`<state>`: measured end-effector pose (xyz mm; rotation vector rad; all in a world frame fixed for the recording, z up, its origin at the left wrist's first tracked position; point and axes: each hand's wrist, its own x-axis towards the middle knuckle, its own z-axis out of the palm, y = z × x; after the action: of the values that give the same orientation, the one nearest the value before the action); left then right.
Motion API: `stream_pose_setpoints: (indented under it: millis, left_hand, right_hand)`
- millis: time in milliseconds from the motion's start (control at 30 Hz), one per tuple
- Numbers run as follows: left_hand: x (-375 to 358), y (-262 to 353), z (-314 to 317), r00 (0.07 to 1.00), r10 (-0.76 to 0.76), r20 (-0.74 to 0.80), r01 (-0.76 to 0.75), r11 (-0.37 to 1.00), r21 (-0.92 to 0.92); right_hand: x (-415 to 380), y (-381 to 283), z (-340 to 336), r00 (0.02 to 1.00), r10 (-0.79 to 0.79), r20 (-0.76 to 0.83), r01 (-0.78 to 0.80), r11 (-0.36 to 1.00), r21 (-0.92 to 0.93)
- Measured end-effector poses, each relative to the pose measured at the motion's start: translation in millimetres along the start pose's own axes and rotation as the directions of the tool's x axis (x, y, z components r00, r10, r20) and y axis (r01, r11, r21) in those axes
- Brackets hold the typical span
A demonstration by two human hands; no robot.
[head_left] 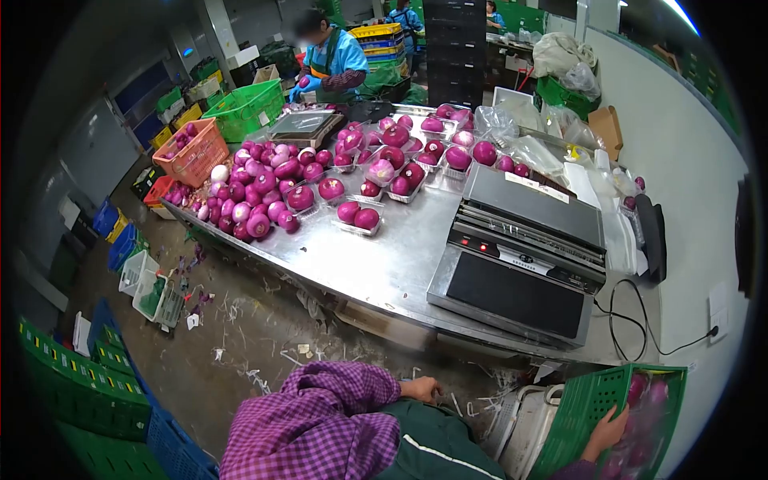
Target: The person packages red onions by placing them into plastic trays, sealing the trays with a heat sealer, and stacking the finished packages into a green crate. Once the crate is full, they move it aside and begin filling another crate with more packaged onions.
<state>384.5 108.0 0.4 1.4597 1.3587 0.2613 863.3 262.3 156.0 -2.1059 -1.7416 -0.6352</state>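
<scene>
My right hand (608, 430) is at the lower right, its fingers spread over the near side of a green crate (578, 412) that holds wrapped red onions (637, 432). Low in the middle, my left hand (422, 390) hangs beside the dark green apron with its fingers curled; whether anything is in it is hidden. On the metal table (344, 252) lies a heap of loose red onions (258, 188). Trays of onions (358, 216) stand right of the heap. A wrapping machine (520, 280) with lit red indicators sits at the table's right.
Across the table, a person (340, 60) in blue holds an onion. A pink crate (194, 152) and a green crate (252, 108) stand at the table's far left. A black cable (640, 320) runs to the wall. Scraps litter the floor (248, 320).
</scene>
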Motion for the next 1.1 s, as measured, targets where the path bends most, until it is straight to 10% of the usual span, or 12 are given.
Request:
stream_pose_setpoints:
  millis: [700,867,1000,1100]
  left_hand:
    - [-5,-32,-12,0.994,-0.001,-0.109,0.003,1.000,0.023]
    - [-7,-4,-15,0.996,-0.067,-0.058,0.062,0.994,-0.090]
    - [35,-29,18,0.990,0.132,-0.040,-0.130,0.991,0.039]
    - [59,-1,26,0.977,0.077,0.197,-0.076,0.997,-0.014]
  right_hand:
    - [2,-12,-6,0.996,0.072,0.044,-0.069,0.996,-0.053]
    - [-2,-31,-32,0.999,0.007,0.045,-0.021,0.948,0.316]
    - [-18,-32,-70,0.994,-0.076,0.079,0.054,0.965,0.257]
    - [-50,-21,-87,0.968,-0.116,0.223,-0.030,0.828,0.559]
